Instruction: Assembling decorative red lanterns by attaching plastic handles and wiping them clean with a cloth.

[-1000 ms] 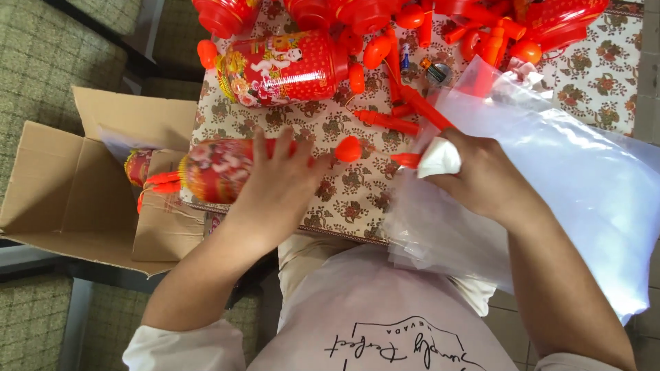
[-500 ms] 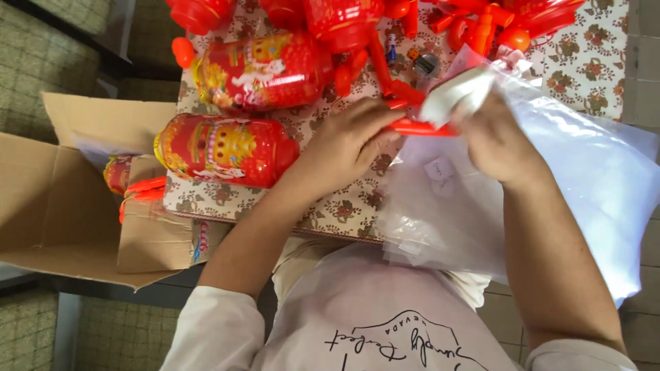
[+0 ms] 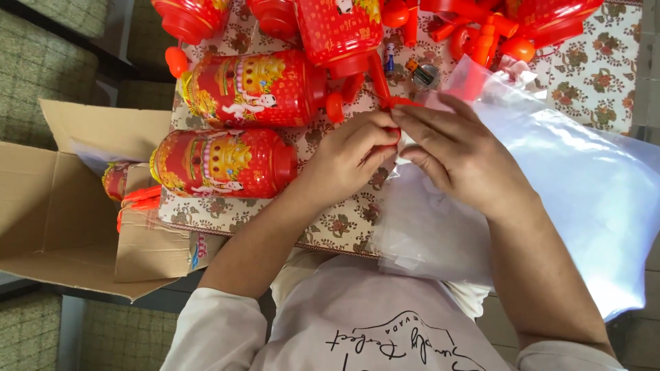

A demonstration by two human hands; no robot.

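a small red plastic piece [image 3: 393, 103] is pinched between the fingertips of both hands just above the middle of the view. the left hand [image 3: 347, 159] is closed narrowly on it from the seven o'clock side, thumb and forefinger pressed together. the right hand [image 3: 457, 154] meets it from the four o'clock side, fingers bent close around the same piece and touching the left fingertips.

under and to the three o'clock side of the right hand a clear plastic bag [image 3: 584, 192] is spread, its edge overlapping the flowered tablecloth [image 3: 605, 65]. at nine o'clock from the left hand a red lantern [image 3: 223, 163] is laid on its side, and a second red lantern [image 3: 254, 88] is laid just beyond it at eleven o'clock, the two almost touching. at twelve o'clock a heap of red and orange plastic parts [image 3: 481, 31] is seen along the top edge. an open cardboard box [image 3: 55, 206] is set at nine o'clock, beside the table edge, with another lantern partly hidden inside it.
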